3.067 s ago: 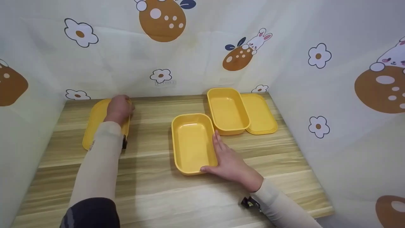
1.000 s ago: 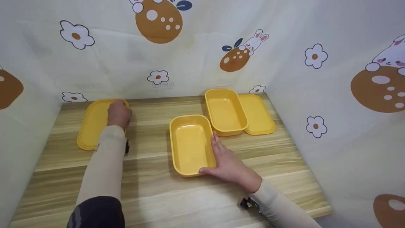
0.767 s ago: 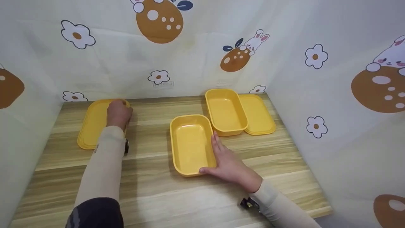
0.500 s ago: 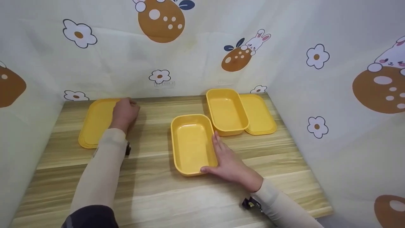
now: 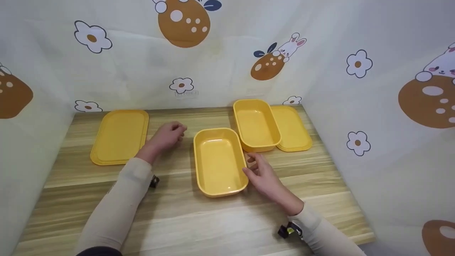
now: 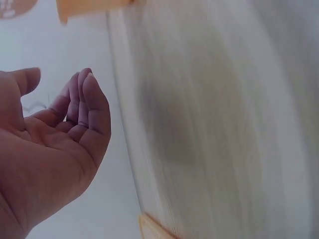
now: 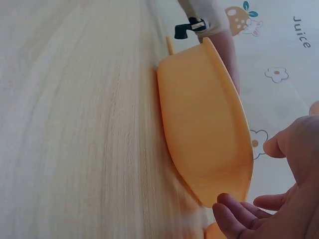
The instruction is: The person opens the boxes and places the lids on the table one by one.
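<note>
In the head view a yellow plastic food box (image 5: 217, 160) without a lid sits mid-table. My right hand (image 5: 266, 179) is at its right side, fingers loosely bent and apart; whether the thumb touches the rim I cannot tell. The right wrist view shows the box wall (image 7: 207, 119) with my relaxed fingers (image 7: 239, 214) near one end. My left hand (image 5: 165, 138) hovers between the box and a flat yellow lid (image 5: 121, 137). In the left wrist view the left hand (image 6: 55, 134) is loosely cupped and holds nothing.
A second yellow box (image 5: 256, 124) stands behind and right of the first, close to it. Another yellow lid (image 5: 293, 128) lies against its right side. Patterned cloth walls (image 5: 213, 64) enclose the back and sides of the wooden table (image 5: 199, 224).
The left hand has left the right edge of the left lid and moved right, toward the middle box. The right hand has loosened from that box's near right corner and drawn slightly back.
</note>
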A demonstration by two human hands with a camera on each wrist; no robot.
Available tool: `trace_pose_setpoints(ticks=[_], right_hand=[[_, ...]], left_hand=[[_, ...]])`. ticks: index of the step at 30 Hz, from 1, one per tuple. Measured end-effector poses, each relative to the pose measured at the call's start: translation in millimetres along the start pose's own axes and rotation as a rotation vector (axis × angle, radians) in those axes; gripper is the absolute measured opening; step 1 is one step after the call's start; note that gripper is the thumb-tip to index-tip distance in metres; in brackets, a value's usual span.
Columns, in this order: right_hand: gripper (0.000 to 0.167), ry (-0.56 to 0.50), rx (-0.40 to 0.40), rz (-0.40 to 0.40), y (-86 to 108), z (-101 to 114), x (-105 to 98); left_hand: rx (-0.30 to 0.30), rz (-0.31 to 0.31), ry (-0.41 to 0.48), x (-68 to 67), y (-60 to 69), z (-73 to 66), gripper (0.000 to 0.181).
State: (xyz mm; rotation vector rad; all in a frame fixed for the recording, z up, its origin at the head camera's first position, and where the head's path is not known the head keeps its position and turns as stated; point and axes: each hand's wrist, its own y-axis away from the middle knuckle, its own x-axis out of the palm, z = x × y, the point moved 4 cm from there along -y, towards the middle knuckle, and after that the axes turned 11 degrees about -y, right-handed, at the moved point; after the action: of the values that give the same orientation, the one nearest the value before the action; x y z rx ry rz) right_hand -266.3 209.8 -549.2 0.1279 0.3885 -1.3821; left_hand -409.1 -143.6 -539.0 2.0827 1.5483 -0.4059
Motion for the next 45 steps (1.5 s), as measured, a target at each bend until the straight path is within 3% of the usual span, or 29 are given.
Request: trace_pose_setpoints(ticks=[5,9,15,24,29,45], right_hand=[[0.041,-0.181,0.176,-0.015,-1.7,-8.3,-1.2],[0.043,-0.308,0.266,0.017,-3.8,-11.3,0.4],[0.045,-0.357,0.294,0.067,-6.1,-12.5,-0.3],[0.054,-0.546,0.365,0.100,-5.5,-13.3,3.7],[0.056,-0.632,0.393,0.091,-5.3,-13.3,6.6],[0.058,-0.657,0.411,0.072,-5.3,-16.2,8.5]], left_hand=[[0.031,0.007,0.030,20.8,4.7,-6.3,0.047],[0.061,0.008,-0.020,35.0,6.2,-9.4,0.044],[0.089,0.035,0.056,47.2,8.8,-8.7,0.039],[0.076,0.114,0.324,54.3,9.5,1.7,0.036],[0.069,0.125,0.410,59.1,7.8,4.8,0.036],[0.070,0.121,0.417,59.2,7.8,8.2,0.037]])
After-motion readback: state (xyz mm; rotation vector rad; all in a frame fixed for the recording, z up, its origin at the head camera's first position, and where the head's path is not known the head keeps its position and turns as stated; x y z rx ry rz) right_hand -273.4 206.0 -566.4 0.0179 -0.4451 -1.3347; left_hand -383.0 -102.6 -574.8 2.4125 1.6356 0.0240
